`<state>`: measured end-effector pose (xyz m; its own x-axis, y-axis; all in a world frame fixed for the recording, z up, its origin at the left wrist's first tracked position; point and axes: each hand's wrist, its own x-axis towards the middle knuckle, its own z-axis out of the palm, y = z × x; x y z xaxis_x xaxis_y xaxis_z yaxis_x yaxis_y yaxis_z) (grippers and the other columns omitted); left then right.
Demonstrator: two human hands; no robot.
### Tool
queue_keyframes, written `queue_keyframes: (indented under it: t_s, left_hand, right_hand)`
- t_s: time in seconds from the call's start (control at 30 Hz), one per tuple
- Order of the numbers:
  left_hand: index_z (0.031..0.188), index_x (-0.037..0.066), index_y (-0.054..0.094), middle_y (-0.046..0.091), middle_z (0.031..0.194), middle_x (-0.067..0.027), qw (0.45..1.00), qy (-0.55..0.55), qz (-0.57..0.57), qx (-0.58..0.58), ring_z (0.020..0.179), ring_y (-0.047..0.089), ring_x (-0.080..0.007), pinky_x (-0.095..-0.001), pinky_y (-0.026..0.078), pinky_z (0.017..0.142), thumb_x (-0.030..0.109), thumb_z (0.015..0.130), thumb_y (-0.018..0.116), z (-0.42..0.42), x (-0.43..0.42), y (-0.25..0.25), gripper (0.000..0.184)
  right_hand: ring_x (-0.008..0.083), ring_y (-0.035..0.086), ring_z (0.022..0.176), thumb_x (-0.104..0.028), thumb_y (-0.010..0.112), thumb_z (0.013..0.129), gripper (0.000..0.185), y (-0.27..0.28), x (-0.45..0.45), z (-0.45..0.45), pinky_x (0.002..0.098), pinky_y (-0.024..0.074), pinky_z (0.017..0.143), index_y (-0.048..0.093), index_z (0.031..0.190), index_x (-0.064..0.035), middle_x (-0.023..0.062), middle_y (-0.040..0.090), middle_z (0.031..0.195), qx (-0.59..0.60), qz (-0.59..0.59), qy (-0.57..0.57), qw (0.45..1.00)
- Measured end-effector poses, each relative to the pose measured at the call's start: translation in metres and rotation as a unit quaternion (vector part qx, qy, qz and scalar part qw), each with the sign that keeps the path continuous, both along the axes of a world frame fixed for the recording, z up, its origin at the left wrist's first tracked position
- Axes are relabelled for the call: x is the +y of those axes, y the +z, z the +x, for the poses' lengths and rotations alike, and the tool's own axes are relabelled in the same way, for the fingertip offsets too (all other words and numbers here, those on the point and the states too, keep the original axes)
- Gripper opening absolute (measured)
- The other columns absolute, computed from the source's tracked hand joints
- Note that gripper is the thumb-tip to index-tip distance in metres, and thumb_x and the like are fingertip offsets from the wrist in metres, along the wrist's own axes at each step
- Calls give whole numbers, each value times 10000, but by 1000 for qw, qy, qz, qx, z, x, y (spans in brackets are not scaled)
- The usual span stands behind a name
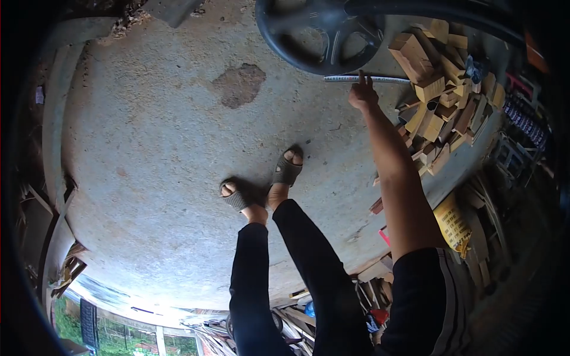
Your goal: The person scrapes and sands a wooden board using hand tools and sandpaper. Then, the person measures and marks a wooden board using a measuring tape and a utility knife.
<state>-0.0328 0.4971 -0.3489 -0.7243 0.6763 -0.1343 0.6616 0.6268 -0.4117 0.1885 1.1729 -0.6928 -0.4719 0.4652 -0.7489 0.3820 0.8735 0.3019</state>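
My right hand [363,95] reaches forward on a bare outstretched arm, its index finger extended and another finger apart from it. The fingertips overlap a long, thin, pale strip with small markings, like a measuring rule [338,78]. I cannot tell whether they touch it. Just beyond the strip is a dark spoked wheel [329,56]. To the right of the hand lies a heap of cut wood blocks [430,89], close to the strip's right end. My left hand is out of view.
My sandalled feet [288,172] stand on a rough concrete floor [154,148] with a brown worn patch [240,86]. A dark curved bar [427,13] runs from the wheel. A yellow sack [451,222] and scrap wood [475,237] lie at right.
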Motion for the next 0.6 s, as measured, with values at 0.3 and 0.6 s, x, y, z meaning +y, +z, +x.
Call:
queue_keyframes:
  t_s: [0.3,0.6]
  left_hand:
    - [1401,113,503,519,1408,-65,1000,-17,20,16,1318,426,-435,-562,364,1047,532,993,296,-11,30,-4,620]
    - [1380,95,527,560,1372,-66,998,-33,37,35,1291,450,-460,-581,384,1015,572,991,260,-33,13,76,671]
  right_hand:
    - [299,586,1111,-145,459,886,314,-32,12,36,425,509,905,640,1142,-142,111,583,1252,105,-77,176,976]
    - [384,545,1075,19,591,746,304,181,-245,104,464,497,857,596,1048,-11,216,563,1114,336,-380,-48,860]
